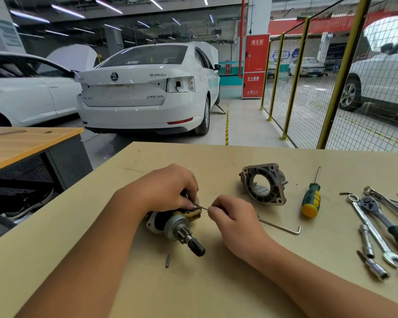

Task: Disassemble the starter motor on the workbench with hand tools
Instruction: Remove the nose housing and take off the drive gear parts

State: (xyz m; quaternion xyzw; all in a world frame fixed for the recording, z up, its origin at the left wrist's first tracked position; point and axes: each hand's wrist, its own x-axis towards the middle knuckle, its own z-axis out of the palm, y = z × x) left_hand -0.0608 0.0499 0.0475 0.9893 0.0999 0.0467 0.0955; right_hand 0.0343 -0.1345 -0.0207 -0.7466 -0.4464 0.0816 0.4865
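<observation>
The starter motor [177,222] lies on its side on the workbench [216,283], shaft toward the person. The left hand [168,189] grips its top; the right hand [230,216] pinches a thin metal pin [200,206] at the motor. A housing [263,184], a screwdriver [311,198] and wrenches [377,223] lie to the right.

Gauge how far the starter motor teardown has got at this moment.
Done: the nose housing lies apart on the workbench. In hand: left hand steadies the starter motor; right hand pinches a thin pin at its yoke. Left: the remaining assembly.
</observation>
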